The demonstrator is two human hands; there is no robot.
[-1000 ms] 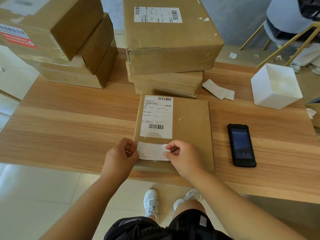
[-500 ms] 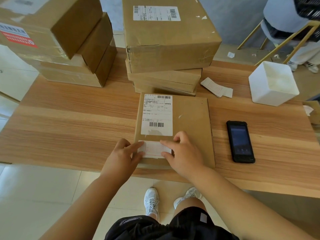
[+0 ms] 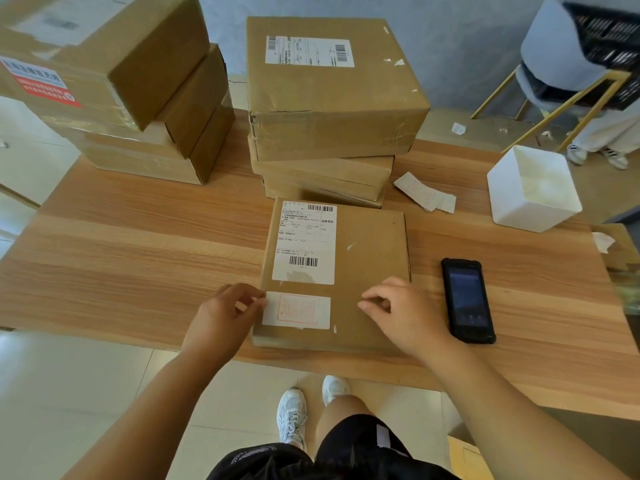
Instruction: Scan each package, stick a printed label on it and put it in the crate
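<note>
A flat cardboard package (image 3: 372,258) lies on the wooden table (image 3: 138,258) in front of me, with a large shipping label (image 3: 304,244) on its left half. Below that label a small printed label (image 3: 297,310) with a red frame lies flat on the package. My left hand (image 3: 223,315) touches the small label's left edge with its fingertips. My right hand (image 3: 401,311) rests on the package to the right of the label, fingers loosely curled and holding nothing. A black handheld scanner (image 3: 467,301) lies to the right of the package. A black crate (image 3: 609,46) sits on a chair at the far right.
Stacked cardboard boxes (image 3: 332,95) stand right behind the package, and another stack (image 3: 104,84) stands at the back left. Loose paper labels (image 3: 424,195) and a white open box (image 3: 533,190) lie at the back right. A person stands beyond the chair.
The small label, held between both hands a second ago, was pressed down and now lies stuck on the package. My right hand has slid off it to the right.
</note>
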